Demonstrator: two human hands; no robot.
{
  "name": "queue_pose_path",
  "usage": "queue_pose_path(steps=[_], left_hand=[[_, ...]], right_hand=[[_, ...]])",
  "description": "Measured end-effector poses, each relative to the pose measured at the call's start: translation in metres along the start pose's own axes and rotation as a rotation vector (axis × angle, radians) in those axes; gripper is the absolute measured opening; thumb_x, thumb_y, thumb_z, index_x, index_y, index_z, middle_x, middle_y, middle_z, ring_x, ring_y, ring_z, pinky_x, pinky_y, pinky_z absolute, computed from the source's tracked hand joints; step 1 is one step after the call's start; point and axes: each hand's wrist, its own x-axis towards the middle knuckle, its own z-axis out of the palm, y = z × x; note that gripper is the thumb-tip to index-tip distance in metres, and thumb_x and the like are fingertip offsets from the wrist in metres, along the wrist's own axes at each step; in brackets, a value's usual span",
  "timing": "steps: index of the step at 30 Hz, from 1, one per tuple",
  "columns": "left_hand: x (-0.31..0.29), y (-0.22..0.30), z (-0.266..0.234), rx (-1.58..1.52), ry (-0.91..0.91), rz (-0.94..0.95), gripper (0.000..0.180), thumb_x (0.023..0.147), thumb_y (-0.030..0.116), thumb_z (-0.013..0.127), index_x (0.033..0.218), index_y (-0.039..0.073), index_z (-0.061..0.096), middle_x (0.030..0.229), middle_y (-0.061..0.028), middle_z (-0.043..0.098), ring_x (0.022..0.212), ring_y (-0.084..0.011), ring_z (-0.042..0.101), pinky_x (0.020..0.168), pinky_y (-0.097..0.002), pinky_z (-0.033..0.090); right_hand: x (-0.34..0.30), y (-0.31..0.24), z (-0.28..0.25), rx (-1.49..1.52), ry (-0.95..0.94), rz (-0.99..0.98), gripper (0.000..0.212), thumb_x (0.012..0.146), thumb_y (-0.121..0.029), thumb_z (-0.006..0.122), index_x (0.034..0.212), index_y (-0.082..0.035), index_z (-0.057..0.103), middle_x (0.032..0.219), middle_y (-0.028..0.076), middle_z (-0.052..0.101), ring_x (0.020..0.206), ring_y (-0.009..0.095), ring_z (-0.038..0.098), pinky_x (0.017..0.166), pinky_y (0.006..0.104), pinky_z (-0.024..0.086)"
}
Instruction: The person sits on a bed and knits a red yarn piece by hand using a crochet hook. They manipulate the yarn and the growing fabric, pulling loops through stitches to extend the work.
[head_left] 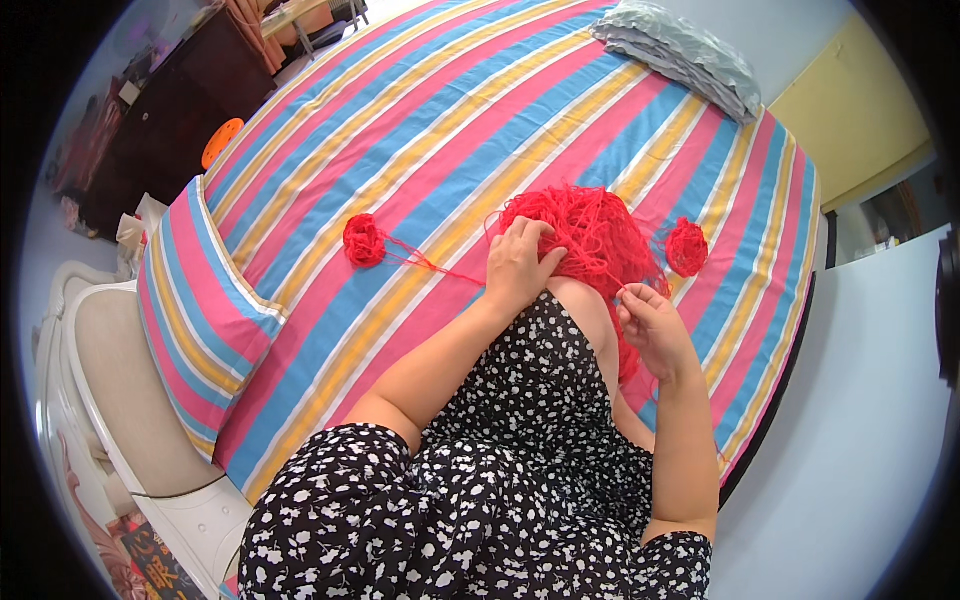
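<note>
A large tangled heap of red yarn (590, 235) lies on the striped bedspread against my bare knee. My left hand (518, 265) rests on the heap's near left side, its fingers bent over the strands; whether they grip any is hard to see. At the heap's right edge my right hand (645, 320) pinches a strand of the yarn between thumb and fingertips. A small wound ball of red yarn (364, 241) sits to the left, with loose strands running from it toward my left hand. Another small red ball (686, 248) lies right of the heap.
Under everything spreads a bedspread (420, 180) in pink, blue, yellow and white stripes. A matching pillow (205, 320) leans by the pale headboard (125, 390) at left. Folded grey-blue bedding (680, 55) is stacked at the far right. Beyond the bed stand a dark cabinet (185, 115) and an orange round object (222, 144).
</note>
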Motion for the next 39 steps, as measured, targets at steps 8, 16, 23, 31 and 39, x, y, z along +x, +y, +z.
queue_pose_path(steps=[8, 16, 23, 31, 39], left_hand=[[0.014, -0.014, 0.005, -0.203, -0.05, -0.039, 0.01, 0.075, 0.018, 0.066, 0.083, 0.011, 0.068, 0.085, -0.0068, 0.06, 0.08, -0.0225, 0.058, 0.074, -0.034, 0.042], [0.058, -0.019, -0.043, -1.016, -0.446, -0.397, 0.015, 0.088, 0.017, 0.054, 0.09, 0.004, 0.062, 0.087, -0.003, 0.062, 0.088, -0.0103, 0.055, 0.082, -0.0255, 0.041], [0.084, -0.011, -0.088, -1.154, -0.593, -0.501, 0.021, 0.093, 0.017, 0.048, 0.104, 0.002, 0.057, 0.077, -0.0004, 0.059, 0.061, -0.0082, 0.053, 0.063, -0.0233, 0.043], [0.071, 0.019, -0.104, -0.989, -0.757, -0.39, 0.049, 0.091, 0.013, 0.052, 0.136, 0.007, 0.035, 0.105, -0.0058, 0.057, 0.056, -0.0042, 0.045, 0.052, -0.0199, 0.04], [0.045, 0.026, -0.089, -0.45, -0.644, -0.156, 0.074, 0.081, 0.011, 0.064, 0.143, 0.006, 0.023, 0.103, -0.0044, 0.054, 0.076, -0.007, 0.049, 0.067, -0.0228, 0.044]], right_hand=[[0.002, -0.006, 0.006, 0.05, 0.009, -0.082, 0.009, 0.09, -0.015, 0.056, 0.095, -0.008, 0.056, 0.071, -0.003, 0.055, 0.057, 0.001, 0.047, 0.048, 0.0141, 0.033], [-0.001, -0.01, 0.012, 0.071, 0.005, -0.108, 0.009, 0.09, -0.015, 0.055, 0.094, -0.008, 0.056, 0.071, -0.003, 0.054, 0.056, 0.002, 0.045, 0.046, 0.0149, 0.031], [-0.002, -0.008, 0.013, 0.082, 0.001, -0.144, 0.009, 0.09, -0.015, 0.055, 0.094, -0.007, 0.056, 0.071, -0.003, 0.054, 0.056, 0.001, 0.043, 0.045, 0.0137, 0.03], [-0.009, -0.011, 0.018, 0.068, -0.02, -0.175, 0.009, 0.09, -0.015, 0.055, 0.094, -0.007, 0.056, 0.072, -0.004, 0.055, 0.056, 0.0, 0.044, 0.045, 0.0121, 0.03], [-0.019, -0.016, 0.024, 0.056, 0.013, -0.225, 0.01, 0.09, -0.015, 0.055, 0.096, -0.007, 0.057, 0.071, -0.005, 0.054, 0.057, 0.0, 0.044, 0.046, 0.0122, 0.029]])
